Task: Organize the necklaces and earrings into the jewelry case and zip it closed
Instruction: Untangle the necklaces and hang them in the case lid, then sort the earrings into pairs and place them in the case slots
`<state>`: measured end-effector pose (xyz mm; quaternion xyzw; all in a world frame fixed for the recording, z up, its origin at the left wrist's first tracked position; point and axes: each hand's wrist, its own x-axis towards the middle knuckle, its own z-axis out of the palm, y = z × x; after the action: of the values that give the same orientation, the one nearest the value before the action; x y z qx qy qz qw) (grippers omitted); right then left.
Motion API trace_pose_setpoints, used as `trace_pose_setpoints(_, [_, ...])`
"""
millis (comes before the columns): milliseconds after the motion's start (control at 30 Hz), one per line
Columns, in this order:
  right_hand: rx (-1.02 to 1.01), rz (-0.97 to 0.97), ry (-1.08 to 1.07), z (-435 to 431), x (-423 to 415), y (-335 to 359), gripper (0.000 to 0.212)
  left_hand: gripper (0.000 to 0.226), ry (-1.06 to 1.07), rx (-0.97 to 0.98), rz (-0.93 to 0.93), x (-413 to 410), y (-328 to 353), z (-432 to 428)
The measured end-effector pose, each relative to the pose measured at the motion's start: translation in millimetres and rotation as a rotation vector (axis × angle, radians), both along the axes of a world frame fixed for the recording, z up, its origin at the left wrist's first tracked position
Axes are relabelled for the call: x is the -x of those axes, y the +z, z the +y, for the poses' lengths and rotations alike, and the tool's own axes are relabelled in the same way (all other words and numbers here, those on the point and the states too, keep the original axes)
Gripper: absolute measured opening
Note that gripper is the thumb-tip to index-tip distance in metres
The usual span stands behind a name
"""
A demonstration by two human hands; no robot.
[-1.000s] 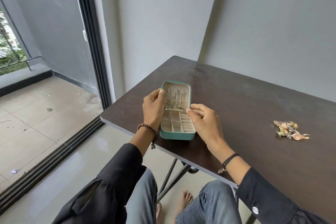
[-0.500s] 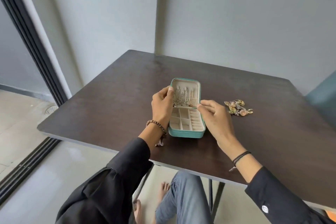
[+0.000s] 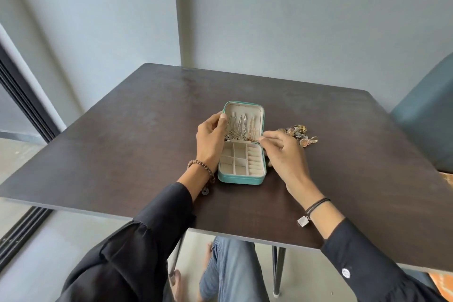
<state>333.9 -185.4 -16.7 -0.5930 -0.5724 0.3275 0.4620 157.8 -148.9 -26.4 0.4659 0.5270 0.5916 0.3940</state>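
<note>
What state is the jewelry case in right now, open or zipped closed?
Open. The jewelry case has its lid raised, showing necklaces hung inside it and beige compartments that look empty.

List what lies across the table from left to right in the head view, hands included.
left hand → jewelry case → right hand → pile of earrings
</note>
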Motion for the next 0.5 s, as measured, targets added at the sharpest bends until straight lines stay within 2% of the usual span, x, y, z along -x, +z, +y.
trace_pose_setpoints(167, [-0.021,-0.024,-0.006,6.5,-11.9,3.9,0.008,0.033,-0.032,-0.019,0.03,1.1,0.9,3.7])
trace_pose_setpoints(367, [-0.142,-0.07,-0.107,28.2,-50.3,14.2,0.002,0.04,-0.069,-0.024,0.038,4.4,-1.0,6.3])
trace_pose_setpoints(500, [-0.202,-0.204,-0.179,44.7,-75.4,12.2,0.005,0.036,-0.075,-0.029,0.014,5.0,-1.8,7.0])
